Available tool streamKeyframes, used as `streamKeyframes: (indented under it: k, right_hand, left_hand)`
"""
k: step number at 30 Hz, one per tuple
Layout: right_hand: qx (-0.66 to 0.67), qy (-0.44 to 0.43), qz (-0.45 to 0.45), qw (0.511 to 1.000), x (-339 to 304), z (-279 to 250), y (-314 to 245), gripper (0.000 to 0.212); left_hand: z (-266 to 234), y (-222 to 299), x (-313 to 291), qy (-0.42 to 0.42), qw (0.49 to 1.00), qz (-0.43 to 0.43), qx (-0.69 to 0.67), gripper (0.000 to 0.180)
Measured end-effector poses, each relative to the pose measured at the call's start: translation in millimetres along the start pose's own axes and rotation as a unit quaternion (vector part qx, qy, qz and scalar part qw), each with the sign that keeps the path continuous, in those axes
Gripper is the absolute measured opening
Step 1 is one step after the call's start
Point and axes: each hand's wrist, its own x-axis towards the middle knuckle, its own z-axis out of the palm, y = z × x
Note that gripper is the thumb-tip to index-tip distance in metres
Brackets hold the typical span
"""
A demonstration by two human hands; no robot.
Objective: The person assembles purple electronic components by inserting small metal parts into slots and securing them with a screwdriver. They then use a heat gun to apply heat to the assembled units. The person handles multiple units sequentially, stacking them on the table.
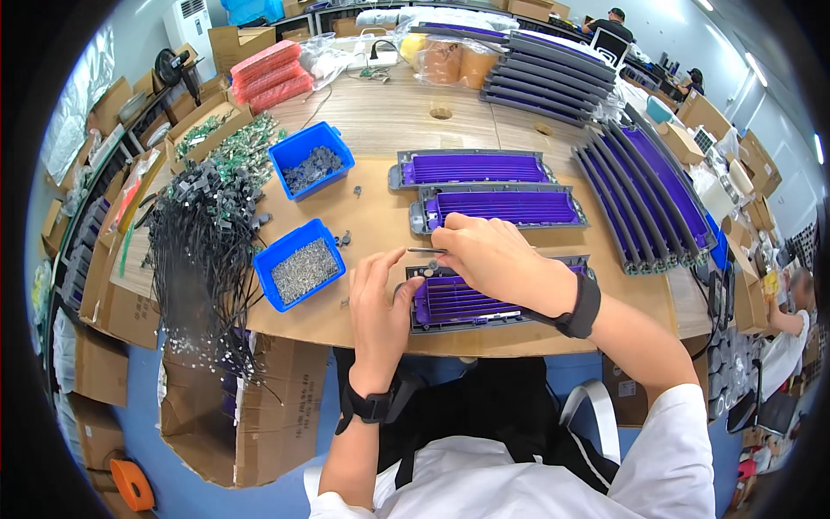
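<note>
Nearest to me lies a housing [467, 298], a long dark-grey frame with a purple slatted inside. My left hand [378, 298] is at its left end, thumb and fingers apart. The thumb is at the frame's end; whether it presses on it I cannot tell. My right hand [497, 255], above the housing, is closed on a thin dark metal rod [424, 250]. The rod points left, its tip close to my left index finger. Any handle is hidden in the right hand. Two similar housings, a middle one [510, 208] and a far one [475, 168], lie beyond.
Left of my hands are a blue bin [298, 266] of small metal screws and another blue bin [313, 160] of dark-grey parts. Black cables [203, 242] hang off the table's left edge. Stacked grey-purple housings [644, 203] stand right; pink bubble-wrap packs [272, 76] lie far left.
</note>
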Motion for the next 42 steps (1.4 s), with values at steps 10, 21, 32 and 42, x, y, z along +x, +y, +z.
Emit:
streamKeyframes:
  k: [10, 21, 32, 42]
  right_hand:
    - [-0.106, -0.031, -0.054, 0.992, 2, 30, 3, 0.014]
    - [-0.073, -0.027, -0.063, 0.995, -7, 21, 7, 0.007]
    - [0.036, -0.109, -0.028, 0.993, -4, 10, 23, 0.017]
    - [-0.032, -0.110, -0.036, 0.993, -15, -7, 20, 0.013]
  left_hand:
    - [10, -26, 2, -0.095, 0.995, -0.007, 0.040, 0.029]
    - [13, -22, 2, -0.093, 0.994, 0.002, 0.053, 0.017]
    - [14, -21, 1, -0.095, 0.994, 0.003, 0.051, 0.014]
    - [14, -22, -1, -0.078, 0.994, 0.029, 0.066, 0.015]
